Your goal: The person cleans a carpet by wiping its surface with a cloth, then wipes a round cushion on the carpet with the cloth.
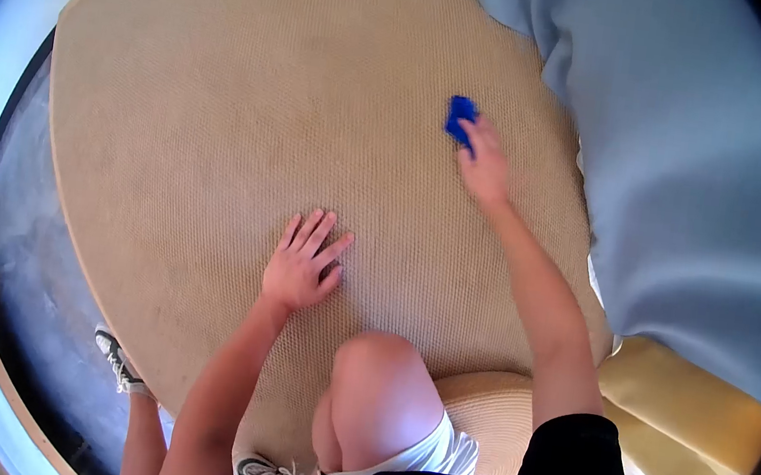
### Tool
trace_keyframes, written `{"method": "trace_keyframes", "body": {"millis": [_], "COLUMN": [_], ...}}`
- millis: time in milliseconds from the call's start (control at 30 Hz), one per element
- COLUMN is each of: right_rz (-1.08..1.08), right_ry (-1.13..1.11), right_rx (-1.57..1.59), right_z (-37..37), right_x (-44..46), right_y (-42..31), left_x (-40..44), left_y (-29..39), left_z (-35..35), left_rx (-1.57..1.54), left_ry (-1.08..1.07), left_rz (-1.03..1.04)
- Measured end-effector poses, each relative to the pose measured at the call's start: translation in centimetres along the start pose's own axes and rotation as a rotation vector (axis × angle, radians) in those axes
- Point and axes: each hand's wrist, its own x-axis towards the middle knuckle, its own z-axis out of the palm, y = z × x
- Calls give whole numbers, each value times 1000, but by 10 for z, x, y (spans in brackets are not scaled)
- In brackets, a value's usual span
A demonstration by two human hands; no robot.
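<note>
My left hand (pixel 301 266) lies flat on the tan woven carpet (pixel 254 108), palm down with its fingers spread and nothing held. Farther forward and to the right, my right hand (pixel 486 163) grips a small blue cloth (pixel 459 114) against the carpet. The cloth shows past the fingertips, and part of it is hidden under the hand. Slight blur softens the right hand's edges.
Grey-blue fabric (pixel 682 180) drapes along the right side, with a mustard-yellow cushioned piece (pixel 692 409) below it. A round ribbed mat or pouf (pixel 492 413) sits by my bent knee (pixel 387 381). Grey floor (pixel 43 196) lies beyond the carpet's left edge.
</note>
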Motion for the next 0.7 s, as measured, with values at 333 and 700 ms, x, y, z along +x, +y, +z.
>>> {"method": "trace_keyframes", "body": {"millis": [333, 700], "right_rz": [49, 282], "right_ry": [-214, 178], "right_rx": [707, 42], "right_z": [35, -87], "right_x": [-48, 35], "right_y": [-154, 175], "left_x": [3, 3], "left_y": [3, 4], "left_z": [2, -2], "left_rx": [79, 46], "left_ry": [-70, -72], "left_rz": [-5, -27]}}
